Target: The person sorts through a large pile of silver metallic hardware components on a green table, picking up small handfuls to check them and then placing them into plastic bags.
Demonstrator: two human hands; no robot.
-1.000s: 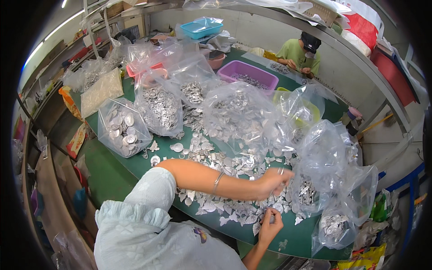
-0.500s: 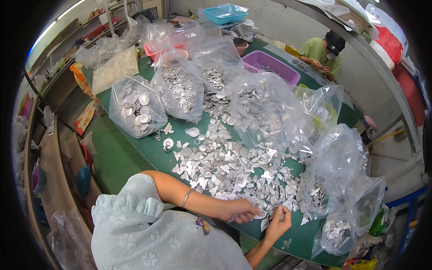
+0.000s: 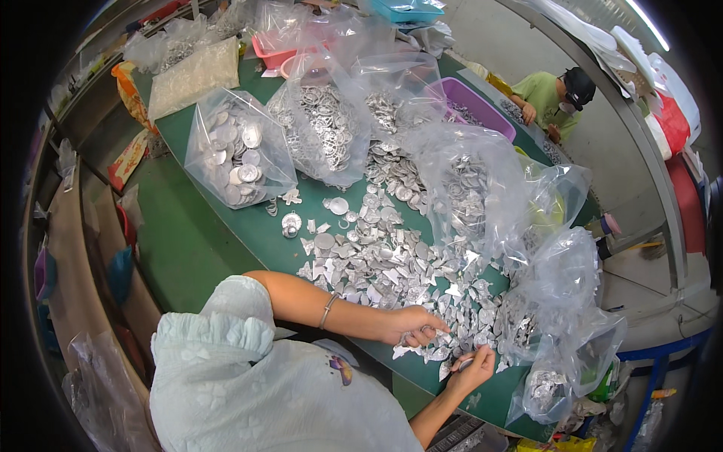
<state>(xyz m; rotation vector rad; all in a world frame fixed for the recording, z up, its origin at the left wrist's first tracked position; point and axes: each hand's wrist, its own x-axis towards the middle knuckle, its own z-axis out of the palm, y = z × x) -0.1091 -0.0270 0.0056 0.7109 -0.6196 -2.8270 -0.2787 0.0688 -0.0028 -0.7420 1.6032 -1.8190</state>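
Note:
A heap of small flat silver-coloured metal pieces [image 3: 376,256], in rounds, stars and other shapes, is spread on the green table. My left hand [image 3: 413,325] is curled at the heap's near edge, its fingertips pinched at the pieces. Bits of silver metal show between its fingers. Just right of it and nearer to me, my right hand [image 3: 474,369] is closed with thumb and fingers together. A small grey metal piece [image 3: 465,364] shows in its grip. The fingers partly hide what each hand holds.
Clear bags of metal pieces [image 3: 239,154] line the table's far side, beside a purple basin [image 3: 478,109]. More plastic bags [image 3: 561,279] lie at the right. Across the table a person in green [image 3: 542,102] handles small parts. A metal frame post [image 3: 663,173] stands at the right.
The view has tilted and shifted a little. Both hands stay at the near edge of the heap, still closed, with only slight finger movement.

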